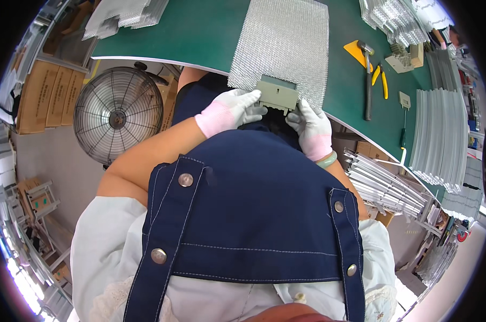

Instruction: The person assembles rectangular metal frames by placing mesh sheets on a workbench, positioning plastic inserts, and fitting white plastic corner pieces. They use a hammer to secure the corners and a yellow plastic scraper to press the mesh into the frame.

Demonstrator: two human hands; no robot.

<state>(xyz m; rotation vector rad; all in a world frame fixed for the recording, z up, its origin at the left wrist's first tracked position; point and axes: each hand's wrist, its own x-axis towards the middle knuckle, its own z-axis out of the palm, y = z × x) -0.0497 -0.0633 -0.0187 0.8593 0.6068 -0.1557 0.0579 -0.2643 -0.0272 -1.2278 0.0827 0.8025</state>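
Head view: both gloved hands' grip [278, 110] closed on grey clip [277, 95], long axis crosswise at mesh sheet [286, 43] near edge.

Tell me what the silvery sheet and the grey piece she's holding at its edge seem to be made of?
The mesh sheet looks like metal, probably aluminium: a bright silvery expanded or woven weave with a glittery texture. The grey clip, gripped by the left hand and right hand, looks like matte moulded plastic: dull, even colour, no shine.

Your green surface [200, 37] carries a mesh sheet [286, 43] centrally; hammer [367, 75], yellow-handled pliers [381, 80] and ribbed metal stacks [441, 139] lie right.
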